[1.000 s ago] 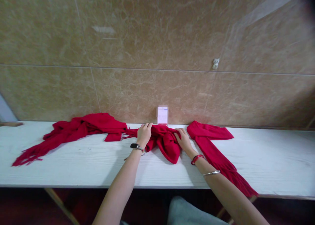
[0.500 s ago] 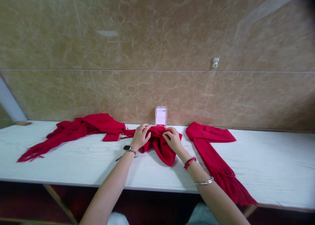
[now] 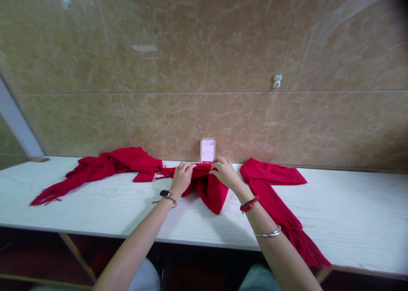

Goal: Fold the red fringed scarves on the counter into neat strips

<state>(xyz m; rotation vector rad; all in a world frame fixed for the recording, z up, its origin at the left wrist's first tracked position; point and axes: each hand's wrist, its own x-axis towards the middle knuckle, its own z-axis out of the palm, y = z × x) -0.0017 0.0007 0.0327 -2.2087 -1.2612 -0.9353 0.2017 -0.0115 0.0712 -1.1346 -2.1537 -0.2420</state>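
Observation:
A bunched red scarf (image 3: 213, 191) lies in front of me, with a pointed fold hanging toward me and fringe strands poking out at its left. My left hand (image 3: 182, 176), wearing a ring and a watch, is closed on the scarf's upper left part. At its upper right, my right hand (image 3: 224, 172) pinches the cloth with bent fingers. The fingertips of both hands are partly hidden in the folds.
A second red scarf (image 3: 116, 162) lies crumpled at the left, its fringe spread out. Another folded red scarf (image 3: 274, 202) hangs over the front edge at right. A phone (image 3: 208, 150) leans on the tiled wall (image 3: 165, 121) behind the white table (image 3: 350, 214).
My right hand has shifted slightly up along the scarf's top edge, and the cloth at the right side has drawn in. My left hand stays nearly in place. The view has tilted slightly.

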